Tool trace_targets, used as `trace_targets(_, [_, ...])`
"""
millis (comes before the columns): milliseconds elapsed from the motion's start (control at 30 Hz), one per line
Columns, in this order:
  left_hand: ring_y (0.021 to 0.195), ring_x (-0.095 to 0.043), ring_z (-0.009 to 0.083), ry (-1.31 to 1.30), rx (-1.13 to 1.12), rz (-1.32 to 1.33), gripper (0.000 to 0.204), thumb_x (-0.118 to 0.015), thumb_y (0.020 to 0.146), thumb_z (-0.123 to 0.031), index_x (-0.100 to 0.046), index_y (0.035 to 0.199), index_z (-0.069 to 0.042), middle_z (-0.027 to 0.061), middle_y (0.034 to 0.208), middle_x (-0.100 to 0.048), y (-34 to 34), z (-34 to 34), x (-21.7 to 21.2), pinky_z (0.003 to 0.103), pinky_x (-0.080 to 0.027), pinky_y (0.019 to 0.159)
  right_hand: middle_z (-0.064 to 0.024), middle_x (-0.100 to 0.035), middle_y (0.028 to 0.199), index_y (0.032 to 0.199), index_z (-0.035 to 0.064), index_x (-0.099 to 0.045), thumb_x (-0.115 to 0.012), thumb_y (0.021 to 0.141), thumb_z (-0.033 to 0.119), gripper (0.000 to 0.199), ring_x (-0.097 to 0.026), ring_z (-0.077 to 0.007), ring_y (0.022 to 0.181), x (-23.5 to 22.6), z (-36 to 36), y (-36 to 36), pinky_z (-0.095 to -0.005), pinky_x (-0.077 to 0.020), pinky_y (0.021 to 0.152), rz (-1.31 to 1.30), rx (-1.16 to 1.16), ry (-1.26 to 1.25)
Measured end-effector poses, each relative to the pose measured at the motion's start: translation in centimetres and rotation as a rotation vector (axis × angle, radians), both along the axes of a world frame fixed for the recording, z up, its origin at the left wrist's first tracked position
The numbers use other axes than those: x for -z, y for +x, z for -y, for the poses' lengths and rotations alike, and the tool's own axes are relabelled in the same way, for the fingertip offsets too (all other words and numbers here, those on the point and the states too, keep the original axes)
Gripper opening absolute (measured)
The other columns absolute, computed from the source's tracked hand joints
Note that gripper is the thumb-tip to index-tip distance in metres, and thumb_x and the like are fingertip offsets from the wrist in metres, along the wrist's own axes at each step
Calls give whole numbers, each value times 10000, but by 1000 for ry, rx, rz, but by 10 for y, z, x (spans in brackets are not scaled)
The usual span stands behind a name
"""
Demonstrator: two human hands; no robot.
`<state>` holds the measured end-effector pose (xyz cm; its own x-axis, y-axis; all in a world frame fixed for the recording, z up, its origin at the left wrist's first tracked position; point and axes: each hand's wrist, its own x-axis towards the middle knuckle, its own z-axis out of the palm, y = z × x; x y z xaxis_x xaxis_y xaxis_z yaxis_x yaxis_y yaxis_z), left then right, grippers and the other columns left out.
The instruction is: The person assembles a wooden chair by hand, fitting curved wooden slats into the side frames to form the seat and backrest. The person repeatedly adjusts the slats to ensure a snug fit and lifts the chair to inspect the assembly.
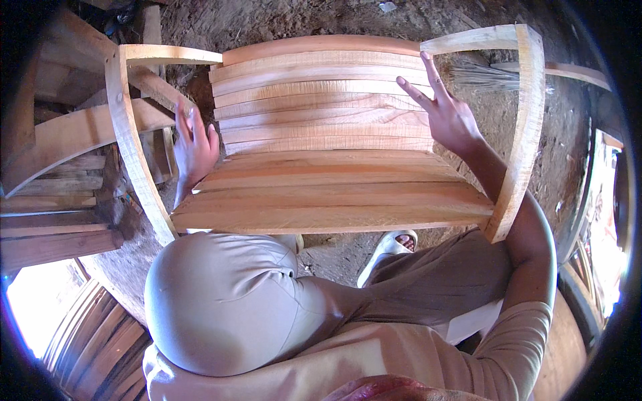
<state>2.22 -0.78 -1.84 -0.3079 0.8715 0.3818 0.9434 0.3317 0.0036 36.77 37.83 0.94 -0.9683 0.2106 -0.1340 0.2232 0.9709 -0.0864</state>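
In front of my knees stands a pale wooden slatted chair [334,194]. Its near slats lie flat side by side, and beyond them several more slats [321,100] form a stepped panel. My right hand [451,120] is at the right end of that panel, two fingers stretched out and spread, the others curled. One fingertip reaches the inner end of the right arm frame [525,120]. On the other side my left hand [194,147] is raised with its fingers apart, between the slats and the left arm frame [127,127]. Neither hand grips anything.
Curved boards [73,147] and stacked planks [50,200] crowd the left side. A bundle of thin rods or nails [485,77] lies on the dirt floor [281,20] beyond the right arm frame. More wooden strips [97,341] stand at the lower left.
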Motion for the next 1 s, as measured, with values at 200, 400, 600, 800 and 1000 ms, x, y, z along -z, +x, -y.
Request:
trace_targets(200, [872, -657, 301, -193, -35, 22, 746, -659, 831, -72, -299, 1480, 5, 339, 1558, -141, -4, 1, -8, 379, -587, 644, -208, -58, 1627, 1553, 409, -213, -524, 777, -116, 987, -721, -301, 899, -1, -1, 2, -320, -606, 568, -22, 47, -42])
trace_targets(400, [1098, -619, 369, -240, -146, 322, 707, -604, 863, -80, -303, 1501, -40, 250, 1592, -146, 5, -7, -15, 419, -572, 810, -154, -200, 1605, 1551, 323, -254, -532, 786, -70, 904, -605, -348, 1156, 3, -3, 4, -402, -592, 802, 47, 67, -71])
trace_targets(600, [1219, -514, 389, -248, -217, 242, 474, -692, 860, -215, -499, 1257, -42, 185, 1388, -434, -7, 9, 2, 473, -473, 963, -184, -625, 977, 988, 21, -624, -660, 853, 172, 205, -603, -374, 969, 28, -22, 20, -495, -497, 817, -55, 258, -121])
trace_targets(800, [833, -680, 325, -283, -375, 664, 420, -712, 885, -316, -519, 1181, -88, 142, 945, -676, -12, 13, 17, 417, -531, 730, -88, -606, 660, 752, -12, -629, -738, 869, 348, 394, -604, -223, 620, 79, -41, 58, -382, -473, 575, 136, 581, -552])
trace_targets(1000, [786, -675, 305, -201, -435, 839, 446, -778, 828, -284, -557, 1129, -39, 157, 857, -677, -14, 20, 27, 396, -529, 696, -25, -559, 615, 706, 19, -604, -727, 885, 340, 388, -522, -100, 561, 108, -41, 66, -291, -428, 516, 153, 720, -950])
